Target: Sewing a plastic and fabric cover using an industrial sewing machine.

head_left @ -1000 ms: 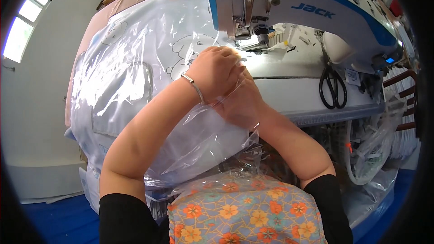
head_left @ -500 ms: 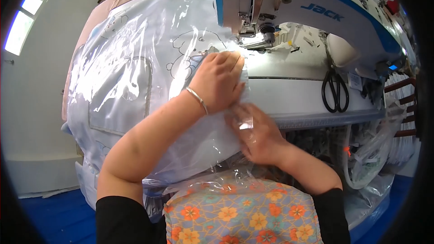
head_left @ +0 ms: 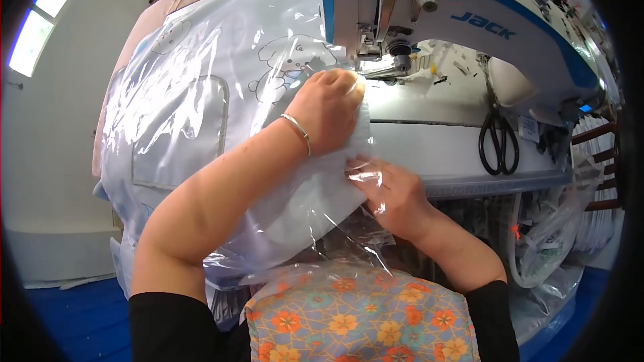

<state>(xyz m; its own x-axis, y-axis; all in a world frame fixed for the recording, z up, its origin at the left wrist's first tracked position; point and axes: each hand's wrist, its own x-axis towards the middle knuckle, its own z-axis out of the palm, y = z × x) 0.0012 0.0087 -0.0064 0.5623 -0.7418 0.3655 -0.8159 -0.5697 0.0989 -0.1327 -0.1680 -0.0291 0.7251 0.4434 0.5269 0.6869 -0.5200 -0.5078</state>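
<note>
A pale blue-white cloth piece (head_left: 251, 47) with a cartoon dog print and a pocket lies over the left of the sewing table, beneath a glossy clear plastic sheet (head_left: 329, 221). My left hand (head_left: 327, 107), a bangle on its wrist, is closed on the right edge of these layers, just short of the needle area. The sewing machine (head_left: 429, 10) stands beyond it, its presser foot (head_left: 384, 72) lit by a lamp. Lower right, my right hand (head_left: 396, 196) pinches the plastic's edge, which partly covers its fingers. The sheet trails down to my lap.
Black-handled scissors (head_left: 498, 141) lie on the table at right. Thread scraps and small bits (head_left: 463, 67) are scattered under the machine arm. A clear plastic bag (head_left: 550, 234) hangs beside the table's right end. A flowered apron (head_left: 362, 315) covers my lap.
My left fingers have curled from a flatter pose at the edge. My right hand has shifted a little right, away from the left one, and the plastic is more stretched between them.
</note>
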